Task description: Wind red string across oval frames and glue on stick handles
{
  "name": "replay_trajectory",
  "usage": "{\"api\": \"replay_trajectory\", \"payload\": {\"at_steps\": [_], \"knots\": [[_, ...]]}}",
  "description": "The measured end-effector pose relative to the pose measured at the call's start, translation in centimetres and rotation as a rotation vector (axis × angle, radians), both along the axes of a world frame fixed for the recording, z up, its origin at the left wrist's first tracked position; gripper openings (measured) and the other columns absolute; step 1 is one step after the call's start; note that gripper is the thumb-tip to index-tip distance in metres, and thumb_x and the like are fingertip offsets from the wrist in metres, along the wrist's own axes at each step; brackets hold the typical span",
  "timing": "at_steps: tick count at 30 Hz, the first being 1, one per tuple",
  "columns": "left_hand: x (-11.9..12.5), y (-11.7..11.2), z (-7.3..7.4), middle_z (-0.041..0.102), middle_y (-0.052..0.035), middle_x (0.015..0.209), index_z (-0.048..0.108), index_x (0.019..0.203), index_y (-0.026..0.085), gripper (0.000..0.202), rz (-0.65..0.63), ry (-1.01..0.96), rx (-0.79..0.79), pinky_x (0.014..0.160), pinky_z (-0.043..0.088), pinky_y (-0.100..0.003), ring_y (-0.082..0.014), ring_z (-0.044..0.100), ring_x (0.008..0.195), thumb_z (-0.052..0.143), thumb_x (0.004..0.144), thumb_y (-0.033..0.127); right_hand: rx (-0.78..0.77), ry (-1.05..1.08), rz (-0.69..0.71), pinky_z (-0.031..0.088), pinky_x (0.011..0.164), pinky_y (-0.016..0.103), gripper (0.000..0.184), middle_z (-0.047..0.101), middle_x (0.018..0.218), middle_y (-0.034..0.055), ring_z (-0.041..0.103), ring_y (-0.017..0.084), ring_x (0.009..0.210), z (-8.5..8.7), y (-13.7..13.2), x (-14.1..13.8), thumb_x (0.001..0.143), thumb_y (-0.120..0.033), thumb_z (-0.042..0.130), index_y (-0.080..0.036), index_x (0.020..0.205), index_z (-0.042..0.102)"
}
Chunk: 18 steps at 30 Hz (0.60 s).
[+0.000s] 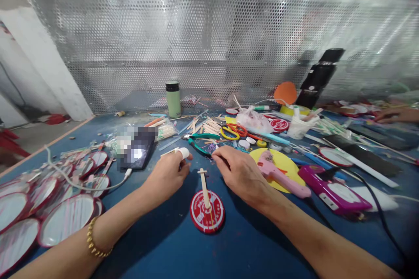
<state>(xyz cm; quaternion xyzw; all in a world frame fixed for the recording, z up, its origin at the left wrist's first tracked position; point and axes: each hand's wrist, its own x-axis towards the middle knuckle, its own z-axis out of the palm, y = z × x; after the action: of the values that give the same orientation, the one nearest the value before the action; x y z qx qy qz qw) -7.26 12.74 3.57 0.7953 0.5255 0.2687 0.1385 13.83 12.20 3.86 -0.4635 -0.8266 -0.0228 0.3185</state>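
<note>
A red round lid (198,218) with white print lies on the blue table between my hands, a wooden craft stick (204,189) resting across it and pointing away from me. A short crosspiece sits at the stick's far end. My left hand (168,172), a white wrap on one finger, is left of the stick with its fingers curled; what they hold, if anything, is hidden. My right hand (240,174) is closed at the fingertips, close to the handle of green-handled pliers (199,146). I cannot make out anything in its pinch.
Round red-rimmed pieces (68,220) pile up at left beside a phone (140,150) on a white cable. A pink glue gun (281,174) lies on a yellow disc at right, near a purple power box (334,192). A green bottle (173,100) stands behind; another person's hand (397,114) is far right.
</note>
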Motion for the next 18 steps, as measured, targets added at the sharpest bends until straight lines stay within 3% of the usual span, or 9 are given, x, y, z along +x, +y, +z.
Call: {"api": "replay_trajectory", "payload": {"at_steps": [7, 13, 18], "knots": [[0.2, 0.04, -0.26, 0.062, -0.0007, 0.069, 0.063, 0.102, 0.015, 0.02, -0.014, -0.022, 0.012, 0.059, 0.035, -0.025, -0.0139, 0.053, 0.061, 0.051, 0.086, 0.015, -0.037, -0.011, -0.014, 0.042, 0.072, 0.029, 0.014, 0.068, 0.086, 0.0039, 0.064, 0.018, 0.079, -0.28, 0.23, 0.16, 0.097, -0.018, 0.05, -0.017, 0.091, 0.063], [0.46, -0.4, -0.47, 0.061, 0.0, 0.068, 0.066, 0.093, 0.017, 0.019, -0.048, -0.025, -0.056, 0.058, 0.033, -0.024, -0.0129, 0.051, 0.06, 0.05, 0.085, 0.014, -0.118, -0.046, 0.099, 0.042, 0.073, 0.028, 0.014, 0.069, 0.088, 0.0041, 0.063, 0.017, 0.08, -0.69, 0.31, -0.01, 0.095, -0.015, 0.052, -0.016, 0.09, 0.065], [0.54, -0.4, -0.74, 0.061, 0.0005, 0.07, 0.066, 0.094, 0.018, 0.016, -0.051, -0.039, -0.113, 0.059, 0.034, -0.024, -0.0131, 0.052, 0.062, 0.053, 0.085, 0.018, -0.124, -0.082, 0.11, 0.041, 0.071, 0.028, 0.015, 0.069, 0.088, 0.004, 0.063, 0.017, 0.079, -0.67, 0.17, 0.32, 0.094, -0.014, 0.053, -0.016, 0.088, 0.067]]}}
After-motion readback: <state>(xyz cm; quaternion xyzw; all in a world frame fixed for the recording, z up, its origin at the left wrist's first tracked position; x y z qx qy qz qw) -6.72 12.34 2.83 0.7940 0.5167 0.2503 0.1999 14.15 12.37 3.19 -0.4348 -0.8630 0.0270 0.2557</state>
